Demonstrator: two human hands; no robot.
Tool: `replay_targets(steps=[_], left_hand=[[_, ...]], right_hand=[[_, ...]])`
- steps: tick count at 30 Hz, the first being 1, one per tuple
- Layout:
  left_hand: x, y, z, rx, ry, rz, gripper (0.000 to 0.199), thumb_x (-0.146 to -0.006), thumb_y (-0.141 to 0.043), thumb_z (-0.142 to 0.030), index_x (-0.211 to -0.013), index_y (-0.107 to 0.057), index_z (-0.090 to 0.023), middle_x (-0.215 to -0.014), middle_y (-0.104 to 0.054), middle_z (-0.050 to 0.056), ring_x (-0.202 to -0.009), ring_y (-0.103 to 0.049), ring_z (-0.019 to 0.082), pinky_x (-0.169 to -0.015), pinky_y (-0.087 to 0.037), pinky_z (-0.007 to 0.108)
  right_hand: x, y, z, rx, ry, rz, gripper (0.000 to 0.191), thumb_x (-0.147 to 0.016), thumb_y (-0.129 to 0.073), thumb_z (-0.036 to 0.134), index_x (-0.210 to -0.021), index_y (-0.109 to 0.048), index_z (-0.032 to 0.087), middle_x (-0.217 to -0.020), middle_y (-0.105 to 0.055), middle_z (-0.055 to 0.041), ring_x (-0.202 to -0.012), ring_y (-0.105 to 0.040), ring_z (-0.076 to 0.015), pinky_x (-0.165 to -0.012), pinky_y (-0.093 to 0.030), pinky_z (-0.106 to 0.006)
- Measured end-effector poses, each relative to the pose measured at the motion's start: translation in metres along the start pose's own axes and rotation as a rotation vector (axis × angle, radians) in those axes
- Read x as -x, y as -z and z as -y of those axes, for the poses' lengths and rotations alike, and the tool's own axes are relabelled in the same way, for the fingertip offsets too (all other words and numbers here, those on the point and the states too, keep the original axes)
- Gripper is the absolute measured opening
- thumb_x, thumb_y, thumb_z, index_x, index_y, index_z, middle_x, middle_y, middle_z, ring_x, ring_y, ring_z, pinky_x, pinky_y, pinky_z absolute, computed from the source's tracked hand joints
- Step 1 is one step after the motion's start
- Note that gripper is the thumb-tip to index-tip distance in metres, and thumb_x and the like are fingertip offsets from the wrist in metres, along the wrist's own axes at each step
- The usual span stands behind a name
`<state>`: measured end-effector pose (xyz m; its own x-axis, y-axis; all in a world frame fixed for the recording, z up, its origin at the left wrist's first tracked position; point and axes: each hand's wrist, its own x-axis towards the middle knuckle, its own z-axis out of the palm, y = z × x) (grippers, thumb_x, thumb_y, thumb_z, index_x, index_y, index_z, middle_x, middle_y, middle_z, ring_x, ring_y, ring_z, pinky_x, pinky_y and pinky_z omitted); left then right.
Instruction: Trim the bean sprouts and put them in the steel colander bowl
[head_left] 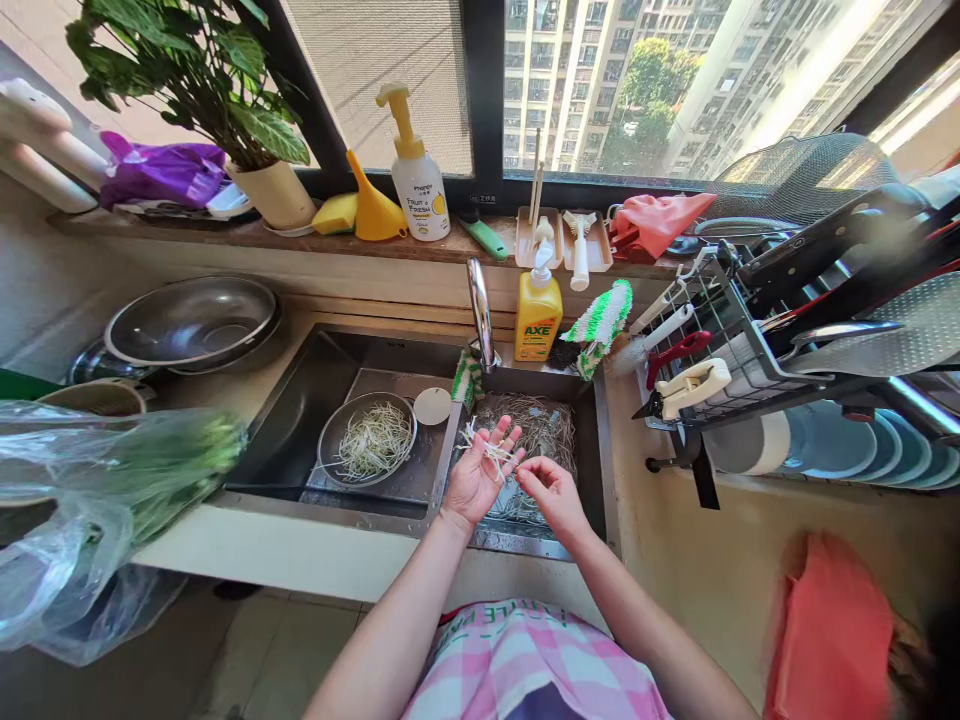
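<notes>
Hands [475, 482] with sprouts [496, 456], yellow AXE bottle [538, 318]

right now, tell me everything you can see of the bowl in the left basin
The bowl is round and wide with a thin rim, and looks like shiny metal. It sits upright in the left basin, holding a loose heap of pale, thin sprouts. A pale disc lies close at its right; whether they touch is unclear.
</notes>
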<state>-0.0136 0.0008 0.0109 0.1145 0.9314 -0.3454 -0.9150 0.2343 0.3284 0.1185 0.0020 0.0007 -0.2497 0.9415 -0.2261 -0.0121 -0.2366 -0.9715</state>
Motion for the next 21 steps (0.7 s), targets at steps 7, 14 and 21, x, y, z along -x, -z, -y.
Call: replay_targets(steps=[7, 14, 21], left_hand=[[0.0, -0.003, 0.01, -0.057, -0.04, -0.035, 0.015, -0.084, -0.044, -0.025, -0.082, -0.058, -0.022, -0.129, -0.046, 0.0, -0.122, -0.038, 0.021, -0.1, -0.028, 0.045], [0.006, -0.007, 0.003, -0.012, -0.035, 0.035, 0.021, -0.085, -0.039, -0.033, -0.076, -0.054, -0.021, -0.132, -0.043, -0.002, -0.126, -0.03, 0.023, -0.101, -0.02, 0.051], [0.012, -0.009, -0.003, -0.006, 0.023, 0.099, 0.029, -0.082, -0.038, -0.037, -0.061, -0.044, -0.018, -0.133, -0.042, 0.003, -0.128, -0.026, 0.025, -0.101, -0.012, 0.053]], right_hand=[[0.006, -0.012, 0.0, 0.131, 0.043, 0.0, 0.013, -0.069, -0.054, 0.026, -0.059, -0.052, 0.018, -0.053, -0.048, 0.0035, -0.049, -0.039, -0.0087, -0.048, -0.034, -0.021], [0.009, -0.011, -0.005, -0.033, -0.005, -0.08, 0.016, -0.072, -0.052, 0.03, -0.063, -0.049, 0.017, -0.057, -0.048, 0.0027, -0.053, -0.041, -0.0093, -0.052, -0.036, -0.021], [0.013, 0.002, 0.005, -0.012, 0.054, -0.061, 0.021, -0.072, -0.058, 0.038, -0.07, -0.053, 0.018, -0.063, -0.051, 0.0015, -0.057, -0.045, -0.0107, -0.055, -0.039, -0.022]])
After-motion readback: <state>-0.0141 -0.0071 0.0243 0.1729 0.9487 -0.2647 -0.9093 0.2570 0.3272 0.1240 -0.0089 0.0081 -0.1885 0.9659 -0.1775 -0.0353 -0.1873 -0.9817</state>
